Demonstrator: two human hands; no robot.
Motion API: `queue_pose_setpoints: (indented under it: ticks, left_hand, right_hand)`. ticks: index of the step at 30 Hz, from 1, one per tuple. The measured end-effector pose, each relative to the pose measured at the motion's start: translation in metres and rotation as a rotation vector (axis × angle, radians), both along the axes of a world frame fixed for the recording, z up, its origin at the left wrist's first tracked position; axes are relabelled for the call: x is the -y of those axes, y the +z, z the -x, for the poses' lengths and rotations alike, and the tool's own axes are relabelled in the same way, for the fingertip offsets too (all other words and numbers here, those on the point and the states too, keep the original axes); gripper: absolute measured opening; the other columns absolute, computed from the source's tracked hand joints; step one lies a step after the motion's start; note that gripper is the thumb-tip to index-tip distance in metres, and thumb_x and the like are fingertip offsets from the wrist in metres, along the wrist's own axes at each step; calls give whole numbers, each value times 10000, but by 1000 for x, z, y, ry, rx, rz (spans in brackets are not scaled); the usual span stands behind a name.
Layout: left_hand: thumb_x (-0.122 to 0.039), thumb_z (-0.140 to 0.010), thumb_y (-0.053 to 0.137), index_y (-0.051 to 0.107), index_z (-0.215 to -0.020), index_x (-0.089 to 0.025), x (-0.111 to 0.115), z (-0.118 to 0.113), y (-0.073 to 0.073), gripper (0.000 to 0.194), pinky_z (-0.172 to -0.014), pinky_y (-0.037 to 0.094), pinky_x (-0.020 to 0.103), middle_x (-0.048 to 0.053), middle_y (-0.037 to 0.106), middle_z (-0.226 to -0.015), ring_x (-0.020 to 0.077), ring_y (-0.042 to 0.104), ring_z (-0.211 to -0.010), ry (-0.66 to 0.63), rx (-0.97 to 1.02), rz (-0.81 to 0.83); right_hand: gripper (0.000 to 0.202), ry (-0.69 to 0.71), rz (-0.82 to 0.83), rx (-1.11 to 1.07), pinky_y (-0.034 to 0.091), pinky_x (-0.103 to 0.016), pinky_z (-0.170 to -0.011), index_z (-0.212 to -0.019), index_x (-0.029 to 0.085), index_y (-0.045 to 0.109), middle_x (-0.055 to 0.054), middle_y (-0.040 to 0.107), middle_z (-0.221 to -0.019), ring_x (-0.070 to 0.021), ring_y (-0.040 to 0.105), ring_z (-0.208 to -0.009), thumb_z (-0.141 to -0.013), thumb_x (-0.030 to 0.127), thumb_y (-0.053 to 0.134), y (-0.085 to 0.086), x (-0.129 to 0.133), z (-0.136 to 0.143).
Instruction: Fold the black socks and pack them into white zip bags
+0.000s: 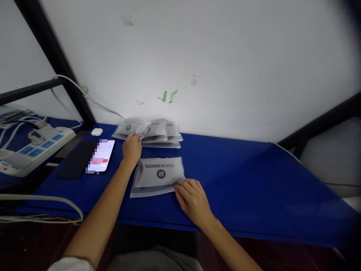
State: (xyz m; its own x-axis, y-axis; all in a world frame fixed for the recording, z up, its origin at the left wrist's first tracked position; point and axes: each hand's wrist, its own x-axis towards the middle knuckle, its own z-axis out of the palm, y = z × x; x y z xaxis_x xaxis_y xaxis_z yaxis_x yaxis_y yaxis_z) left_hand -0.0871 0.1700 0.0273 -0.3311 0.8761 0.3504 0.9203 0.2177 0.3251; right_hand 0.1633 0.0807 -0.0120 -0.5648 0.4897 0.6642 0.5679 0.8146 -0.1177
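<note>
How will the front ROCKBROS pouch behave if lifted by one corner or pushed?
The front pouch may droop at its edges: the margins look like thin, translucent film. It could slide readily, lying flat on a smooth-looking blue tabletop. Rolling seems unlikely given its flat shape.

Desk workspace, exact kind unclear: blue tabletop, power strip, phone, branded pouches

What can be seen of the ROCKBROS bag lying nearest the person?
The bag looks like frosted, translucent plastic around a paler rectangle. Dark ROCKBROS lettering and a round logo appear upside down. It lies flat on the blue table, nearer than the grouped bags. The right hand touches its near right corner; I cannot tell whether it is sealed.
</note>
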Motion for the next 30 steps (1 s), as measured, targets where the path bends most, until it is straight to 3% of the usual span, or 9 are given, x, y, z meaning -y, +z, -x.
queue_pose_setpoints:
  ticks: [3, 8, 16, 22, 27, 30]
  left_hand:
    - [-154, -882, 491, 623, -1136, -156, 8, 2, -3, 287, -798, 481, 328, 111, 656, -1041, 242, 635, -953, -5, -2, 15]
    - [-154, -870, 515, 653, -964, -160, 17, 9, -9, 167, -785, 474, 318, 96, 674, -975, 240, 643, -931, -8, -5, 52]
    - [-160, -891, 469, 638, -944, -135, 5, 11, -10, 180, -771, 471, 312, 123, 678, -962, 239, 646, -921, 44, 21, 64]
    - [-211, -879, 514, 644, -955, -170, 2, 12, -7, 155, -787, 485, 326, 103, 673, -1021, 245, 644, -947, 14, 37, 61]
    - [-265, -881, 530, 608, -1119, -177, 25, 5, 1, 265, -771, 511, 377, 140, 617, -1150, 286, 625, -1009, 0, 21, 47]
    - [-263, -899, 509, 588, -1153, -161, 50, -10, 5, 285, -805, 519, 376, 127, 609, -1167, 271, 613, -1032, -95, 12, 11]
  right_hand:
    - [149, 0, -2, 0, 456, -336, -749, -928, 168, 654, -53, 687, -844, -181, 562, -818, -876, 103, 531, 1, 0, 0]
    - [166, 4, 13, 0, 459, -337, -751, -942, 171, 662, -52, 688, -857, -181, 569, -829, -871, 99, 530, 1, 0, 0]
    - [156, -8, -18, 0, 455, -335, -752, -923, 162, 664, -54, 686, -837, -181, 563, -821, -874, 102, 528, 0, 0, 0]
    - [158, -7, -2, 10, 461, -340, -743, -933, 166, 660, -53, 688, -845, -186, 567, -819, -876, 104, 527, 2, 0, 0]
    - [171, -11, 12, 8, 462, -343, -742, -932, 181, 667, -52, 689, -853, -187, 575, -826, -880, 110, 520, 2, 0, 0]
    - [153, -7, 14, 7, 455, -340, -754, -926, 168, 664, -56, 688, -855, -188, 571, -832, -874, 106, 534, 2, 0, 0]
